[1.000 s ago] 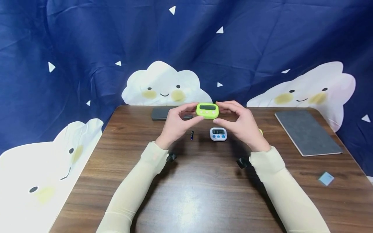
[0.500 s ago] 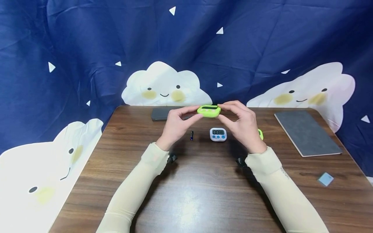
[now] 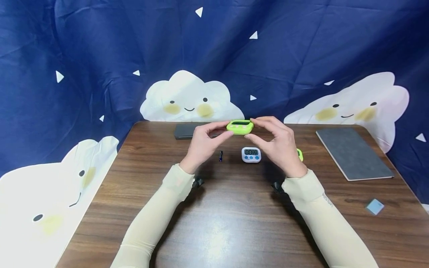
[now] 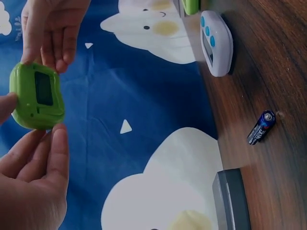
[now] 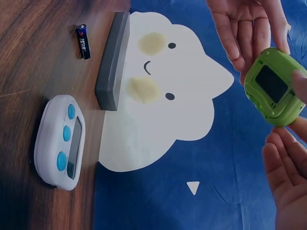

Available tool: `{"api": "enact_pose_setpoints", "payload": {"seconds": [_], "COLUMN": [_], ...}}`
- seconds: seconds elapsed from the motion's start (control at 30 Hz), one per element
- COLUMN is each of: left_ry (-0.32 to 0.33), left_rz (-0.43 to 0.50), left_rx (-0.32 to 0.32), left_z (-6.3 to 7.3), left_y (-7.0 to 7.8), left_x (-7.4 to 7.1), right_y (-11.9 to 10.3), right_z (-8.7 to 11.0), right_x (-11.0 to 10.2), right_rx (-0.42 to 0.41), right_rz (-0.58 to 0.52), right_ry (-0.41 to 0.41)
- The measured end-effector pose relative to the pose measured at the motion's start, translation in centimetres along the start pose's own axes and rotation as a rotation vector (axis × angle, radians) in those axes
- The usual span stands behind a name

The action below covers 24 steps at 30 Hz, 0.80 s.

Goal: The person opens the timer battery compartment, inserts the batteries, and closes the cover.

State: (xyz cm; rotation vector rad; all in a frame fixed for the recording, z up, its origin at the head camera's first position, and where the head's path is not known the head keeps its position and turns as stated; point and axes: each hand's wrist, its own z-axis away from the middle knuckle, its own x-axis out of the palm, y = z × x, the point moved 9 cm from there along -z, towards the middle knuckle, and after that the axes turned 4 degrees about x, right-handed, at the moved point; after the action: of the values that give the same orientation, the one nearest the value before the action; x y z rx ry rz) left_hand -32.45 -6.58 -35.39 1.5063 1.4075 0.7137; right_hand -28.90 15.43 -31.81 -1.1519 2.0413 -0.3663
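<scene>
A lime-green digital timer point(image 3: 240, 127) is held up above the far part of the table between both hands, its screen and pale buttons tilted upward. My left hand point(image 3: 203, 146) pinches its left end, thumb in front and fingers behind. At the opposite end my right hand point(image 3: 279, 147) grips it with fingertips at the edge. The timer's back point(image 4: 43, 88), with a dark rectangular panel, shows in the left wrist view. Below the hands a white timer point(image 3: 251, 155) with blue buttons reads zeros. Left of it lies a small dark-blue battery point(image 3: 221, 156).
Behind the left hand lies a dark grey case point(image 3: 184, 131). Another green object point(image 3: 299, 154) is partly hidden by the right wrist. A grey notebook point(image 3: 355, 153) and a light-blue square point(image 3: 375, 206) lie to the right. A blue curtain point(image 3: 268, 56) hangs behind the table.
The green timer has tipped back, so its face now looks more upward. My right hand has shifted its fingers on it slightly, and more of the green object behind that wrist shows.
</scene>
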Motion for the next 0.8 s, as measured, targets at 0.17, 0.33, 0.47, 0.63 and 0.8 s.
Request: {"api": "enact_pose_setpoints", "payload": {"seconds": [0.17,0.33,0.47,0.63,0.8], "left_ry": [0.024,0.027,0.024,0.027,0.032], "left_rz": [-0.010,-0.131,-0.328,-0.515,-0.574], "left_rx": [0.016,0.129,0.282,0.424,0.495], "left_z": [0.1,0.2,0.5,1.0,1.4], "left_y": [0.3,1.1,2.2,3.6,4.1], "left_x": [-0.1,0.1,0.6,1.3,1.5], "right_y": [-0.4,-0.5,-0.1,0.4,1.0], "right_z": [0.0,0.1,0.1,0.1,0.0], "right_x": [0.2,0.2,0.0,0.0,0.3], "right_rx": [-0.042,-0.054,-0.010,0.068,0.136], "right_rz": [0.009,0.008,0.026,-0.005,-0.091], "right_ry": [-0.004,0.024,0.036,0.021,-0.018]}}
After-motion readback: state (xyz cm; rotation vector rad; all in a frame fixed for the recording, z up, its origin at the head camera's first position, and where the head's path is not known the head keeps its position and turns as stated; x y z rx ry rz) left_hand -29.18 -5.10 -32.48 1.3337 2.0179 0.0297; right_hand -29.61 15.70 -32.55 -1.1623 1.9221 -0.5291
